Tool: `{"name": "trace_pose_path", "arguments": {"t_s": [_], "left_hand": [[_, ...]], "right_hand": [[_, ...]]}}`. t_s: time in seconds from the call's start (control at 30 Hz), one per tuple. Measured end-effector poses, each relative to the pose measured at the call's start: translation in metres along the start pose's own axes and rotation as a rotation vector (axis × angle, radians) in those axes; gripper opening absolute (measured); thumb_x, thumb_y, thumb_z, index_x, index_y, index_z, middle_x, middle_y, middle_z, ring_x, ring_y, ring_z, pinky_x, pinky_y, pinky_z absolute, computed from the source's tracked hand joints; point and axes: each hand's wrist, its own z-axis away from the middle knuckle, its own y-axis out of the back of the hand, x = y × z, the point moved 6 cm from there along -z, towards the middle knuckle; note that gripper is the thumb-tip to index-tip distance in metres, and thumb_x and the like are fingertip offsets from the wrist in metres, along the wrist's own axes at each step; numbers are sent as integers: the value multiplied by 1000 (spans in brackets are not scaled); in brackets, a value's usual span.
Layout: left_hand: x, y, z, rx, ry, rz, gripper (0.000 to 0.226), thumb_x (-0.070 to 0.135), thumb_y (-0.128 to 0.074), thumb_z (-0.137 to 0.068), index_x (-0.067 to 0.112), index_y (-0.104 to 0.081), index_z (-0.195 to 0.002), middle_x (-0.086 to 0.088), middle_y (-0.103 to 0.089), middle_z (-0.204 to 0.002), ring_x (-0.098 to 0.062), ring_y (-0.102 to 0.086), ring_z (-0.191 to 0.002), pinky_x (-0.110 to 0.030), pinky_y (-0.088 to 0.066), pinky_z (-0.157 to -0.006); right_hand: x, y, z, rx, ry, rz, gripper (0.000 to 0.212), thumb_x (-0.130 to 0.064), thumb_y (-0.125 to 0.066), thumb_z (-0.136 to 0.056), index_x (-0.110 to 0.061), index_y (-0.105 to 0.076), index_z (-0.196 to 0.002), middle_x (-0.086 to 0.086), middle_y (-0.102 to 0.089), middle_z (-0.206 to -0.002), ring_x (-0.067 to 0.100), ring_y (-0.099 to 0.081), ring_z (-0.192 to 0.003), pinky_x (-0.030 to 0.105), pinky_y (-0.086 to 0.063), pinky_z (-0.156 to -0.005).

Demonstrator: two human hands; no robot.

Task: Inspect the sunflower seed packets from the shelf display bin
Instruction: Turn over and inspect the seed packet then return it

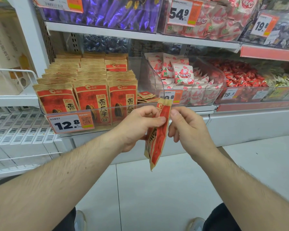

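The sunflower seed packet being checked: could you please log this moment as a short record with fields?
held item: sunflower seed packet, edge-on to the camera
left hand: grips the packet's upper part
right hand: fingers curled beside the packet's top edge, contact unclear
source: clear display bin, three rows of upright packets
price tag: 12.8
neighbouring bin: strawberry sweets

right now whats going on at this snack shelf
A person stands at a store shelf, holding one sunflower seed packet edge-on in front of the clear display bin. The left hand pinches it near the top, and the right hand sits beside its upper edge with fingers curled. More packets stand in rows in the bin, above a 12.8 price tag.
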Motion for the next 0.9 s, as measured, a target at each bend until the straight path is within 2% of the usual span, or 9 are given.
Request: {"name": "trace_pose_path", "arguments": {"t_s": [0.1, 0.23, 0.3, 0.4, 0.5, 0.67, 0.77, 0.9], "left_hand": [[-2, -4, 0, -18, 32, -10, 15, 16, -62, -93, 16, -56, -79, 0, -64, -72, -20, -61, -78, -45, -45, -80], [-3, -6, 2, -41, 82, 36, 12, 18, -59, -95, 14, -53, -86, -9, -61, -80, -25, -58, -87, -45, -44, -80], [-3, -7, 1, -54, 95, 63, 16, 18, -58, -96, 15, -52, -81, -14, -60, -86, -27, -57, -91, -44, -45, -77], [-3, -6, 0, -55, 91, 100, 23, 19, -57, -95, 19, -50, -73, -14, -59, -85, -30, -58, -93, -41, -46, -72], [0, -2, 0, -35, 82, 135, 23, 19, -57, -95, 18, -50, -73, -7, -62, -75, -29, -59, -87, -38, -47, -66], [3, 1, 0, -2, 70, 133, 25, 17, -56, -95, 18, -48, -71, -4, -60, -68, -23, -58, -72, -36, -47, -65], [2, 1, 0, 1, 68, 138, 26, 16, -56, -95, 17, -48, -71, -7, -60, -70, -30, -60, -81, -40, -49, -68], [3, 2, 0, -2, 63, 145, 26, 16, -57, -95, 17, -48, -71, -8, -61, -71, -36, -59, -88, -43, -49, -70]], "right_hand": [[3, 0, -2, 8, -4, 5, 19, -35, -52, -89, -23, -67, -87, -2, -61, -57, 12, -56, -52, 22, -43, -47], [1, 3, -4, 14, -4, -16, 26, -10, -48, -102, -15, -66, -84, -4, -62, -57, 9, -57, -51, 23, -45, -47], [-2, 3, -3, 16, -3, -22, 25, -9, -48, -101, -15, -65, -83, -5, -62, -55, 7, -55, -48, 21, -46, -47], [-4, 3, -4, -4, -2, -48, 20, -8, -51, -100, -15, -66, -88, -4, -62, -54, 9, -55, -47, 22, -46, -49], [-2, -1, -4, -70, -22, -53, 15, -7, -56, -97, -19, -66, -97, 1, -66, -58, 11, -57, -49, 24, -49, -55], [0, -3, -4, -150, -16, -95, 24, 1, -62, -92, -17, -66, -107, 26, -69, -77, 19, -62, -58, 29, -54, -63], [3, -3, -5, -172, -30, -133, 33, -6, -72, -80, -15, -65, -111, 17, -69, -73, 26, -65, -65, 34, -57, -68], [3, -4, -5, -199, -39, -160, 40, -10, -68, -72, -17, -64, -111, 5, -70, -69, 23, -68, -67, 35, -59, -71]]}}
